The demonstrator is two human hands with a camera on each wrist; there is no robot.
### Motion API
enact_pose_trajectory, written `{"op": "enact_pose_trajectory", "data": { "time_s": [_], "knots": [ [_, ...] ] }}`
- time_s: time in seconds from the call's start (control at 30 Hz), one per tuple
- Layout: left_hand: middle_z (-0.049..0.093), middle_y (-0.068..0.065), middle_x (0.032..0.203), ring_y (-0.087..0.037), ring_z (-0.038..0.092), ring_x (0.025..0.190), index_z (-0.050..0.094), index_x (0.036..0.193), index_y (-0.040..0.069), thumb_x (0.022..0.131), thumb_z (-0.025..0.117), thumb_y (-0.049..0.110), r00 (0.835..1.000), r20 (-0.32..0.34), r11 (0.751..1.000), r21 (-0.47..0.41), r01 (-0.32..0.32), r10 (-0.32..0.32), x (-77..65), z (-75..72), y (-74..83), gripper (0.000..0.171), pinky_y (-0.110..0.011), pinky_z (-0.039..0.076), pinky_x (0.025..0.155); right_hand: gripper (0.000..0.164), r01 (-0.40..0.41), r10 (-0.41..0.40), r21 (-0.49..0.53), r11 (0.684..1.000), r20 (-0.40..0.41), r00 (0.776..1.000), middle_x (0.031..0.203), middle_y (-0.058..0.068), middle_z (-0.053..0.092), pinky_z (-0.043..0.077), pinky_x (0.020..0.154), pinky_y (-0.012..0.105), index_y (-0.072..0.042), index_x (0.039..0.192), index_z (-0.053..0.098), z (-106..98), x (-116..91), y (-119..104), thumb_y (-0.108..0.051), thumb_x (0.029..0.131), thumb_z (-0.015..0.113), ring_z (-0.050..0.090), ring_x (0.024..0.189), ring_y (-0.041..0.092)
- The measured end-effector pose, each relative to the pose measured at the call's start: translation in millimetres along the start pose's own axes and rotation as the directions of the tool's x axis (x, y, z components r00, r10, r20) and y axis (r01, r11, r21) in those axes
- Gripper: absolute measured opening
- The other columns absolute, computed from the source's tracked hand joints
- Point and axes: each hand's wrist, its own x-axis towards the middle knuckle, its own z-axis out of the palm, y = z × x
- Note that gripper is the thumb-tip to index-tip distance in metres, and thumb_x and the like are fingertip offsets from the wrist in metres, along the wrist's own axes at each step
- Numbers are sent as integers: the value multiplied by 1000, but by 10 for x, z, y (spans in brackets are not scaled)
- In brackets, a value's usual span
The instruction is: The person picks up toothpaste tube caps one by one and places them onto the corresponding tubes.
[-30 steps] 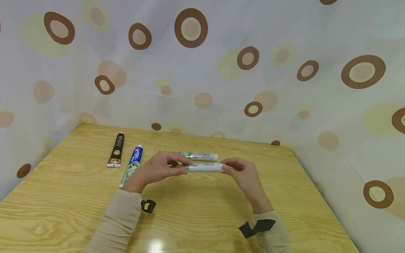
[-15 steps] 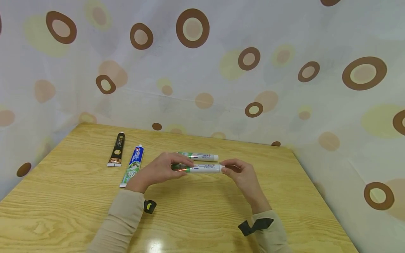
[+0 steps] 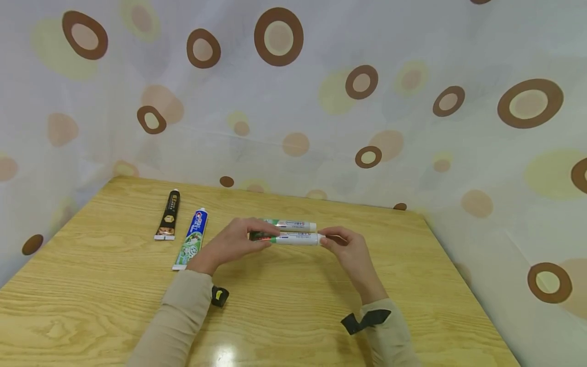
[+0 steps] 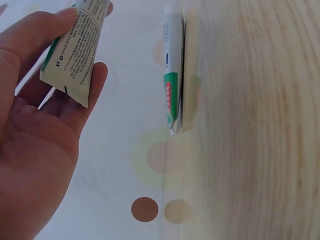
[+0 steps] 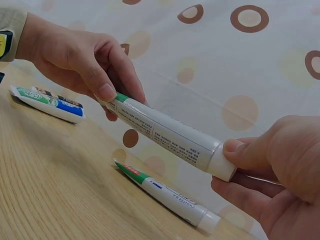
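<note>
Between my two hands a white and green toothpaste tube (image 3: 297,238) is held level, raised off the table. My left hand (image 3: 235,239) pinches its flat crimped end, thumb on one face and fingers on the other. The white cap (image 5: 223,163) is pinched by my right hand (image 3: 352,257) between thumb and fingers. In the right wrist view the tube's back, with small print, faces the camera. A similar toothpaste tube (image 4: 172,60) lies on the table just behind the held one, its cap to the right; the left hand partly hides it in the head view.
On the table (image 3: 257,316), left of my hands, lie a blue and green toothpaste tube (image 3: 192,237) and a black toothpaste tube (image 3: 168,214). The left forearm is close to the blue one. A curtain with brown circles (image 3: 293,102) rises behind the table.
Both hands have shifted slightly with the held tube, which now appears closer to the lying tube in the head view. Both grips stay the same, and the tubes on the table have not moved.
</note>
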Motion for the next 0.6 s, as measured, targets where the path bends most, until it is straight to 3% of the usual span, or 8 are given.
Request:
{"op": "enact_pose_trajectory", "data": {
  "time_s": [0.27,0.6],
  "knots": [
    [69,0,125,-16,61,100,75,115,26,93,69,15,998,21,998,24,55,-56,88,35,-113,25,-28,51,78,27,17,-16,49,999,-21,1000,129,22,61,54,87,22,9,118,65,72,114,112,-1,93,65,65,111,22],
    [69,-3,123,-20,62,112,76,115,21,94,67,8,995,65,995,63,72,-76,205,105,-211,26,-35,53,89,19,-25,26,10,1000,-87,996,123,23,63,52,81,18,7,110,69,172,200,241,1,92,66,65,109,24]
  ]
}}
